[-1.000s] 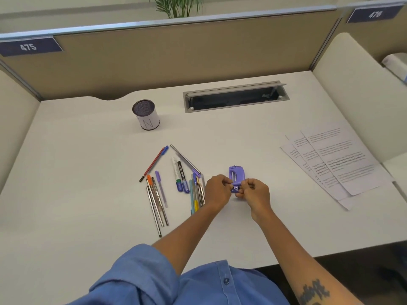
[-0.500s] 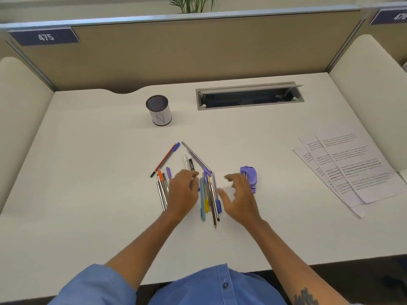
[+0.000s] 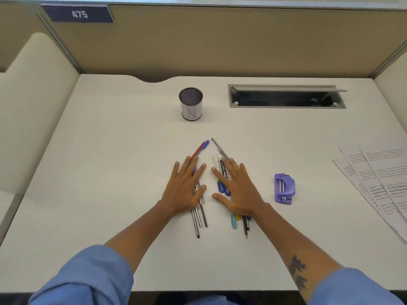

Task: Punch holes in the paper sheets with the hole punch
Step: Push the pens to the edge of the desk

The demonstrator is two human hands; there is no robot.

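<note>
On the white table (image 3: 110, 172), the left hand (image 3: 184, 190) lies flat with fingers spread over one bundle of pens (image 3: 198, 214) near the middle of the front half, its grip holding nothing. Just beside it, the right hand (image 3: 236, 191) presses flat, fingers straight, on a second bundle of markers and pens (image 3: 222, 172). The purple hole punch (image 3: 284, 191) sits untouched further right, and the paper sheets (image 3: 378, 181) fan out at the right edge.
</note>
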